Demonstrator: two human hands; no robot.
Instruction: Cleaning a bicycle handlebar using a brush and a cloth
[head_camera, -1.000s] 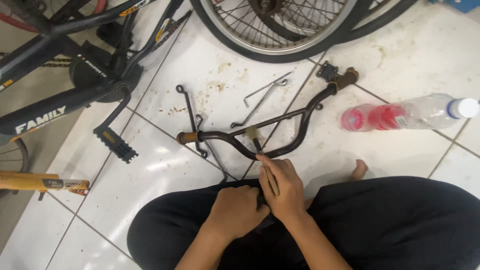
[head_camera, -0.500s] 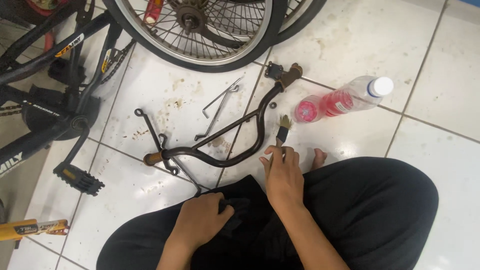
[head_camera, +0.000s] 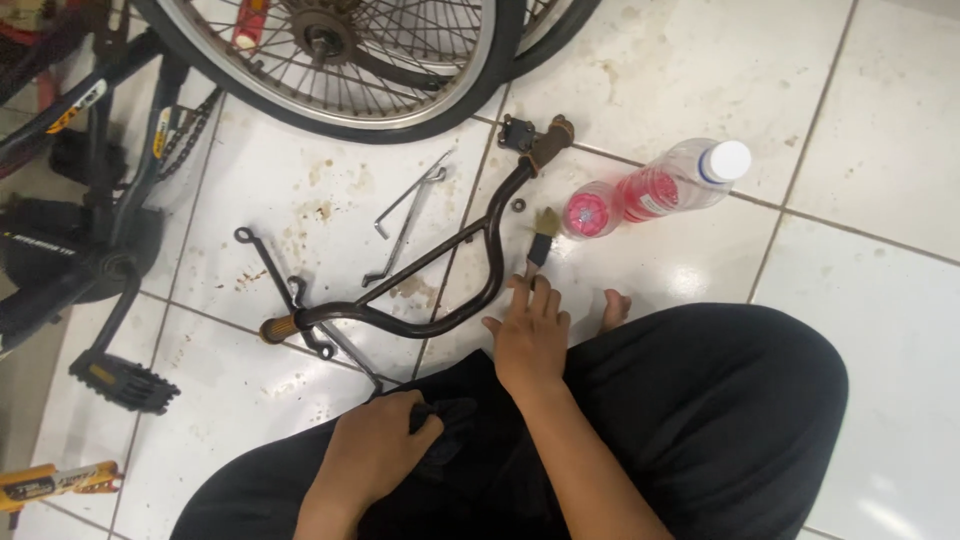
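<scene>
**Right hand on a small brush beside the bent handlebar**

Right hand (head_camera: 530, 335) is reaching out at the centre of the frame, its fingers stretched nearly flat and pinching the dark handle of a small paintbrush with pale bristles (head_camera: 541, 240), which is pointing up toward the top of the frame. Just beside that hand, the dark, rusty, curved metal bicycle handlebar with brown grips (head_camera: 440, 255) is lying on the stained white tiled floor (head_camera: 850, 150), running from lower left of centre up to the upper middle.

Left hand (head_camera: 375, 455) is sitting at the lower middle of the frame, curled closed around a piece of black cloth (head_camera: 445, 425) on the person's lap, which is covered in black fabric.

Right of the brush, a clear plastic bottle with pink liquid and a white cap (head_camera: 680, 185) is lying on its side, with a small round pink-filled container (head_camera: 588, 210) touching it. Thin bent metal rods (head_camera: 405, 215) are lying left of the handlebar. A spoked bicycle wheel with a black tyre (head_camera: 340, 60) is filling the top of the frame, and a black pedal (head_camera: 125, 380) is showing at lower left.
</scene>
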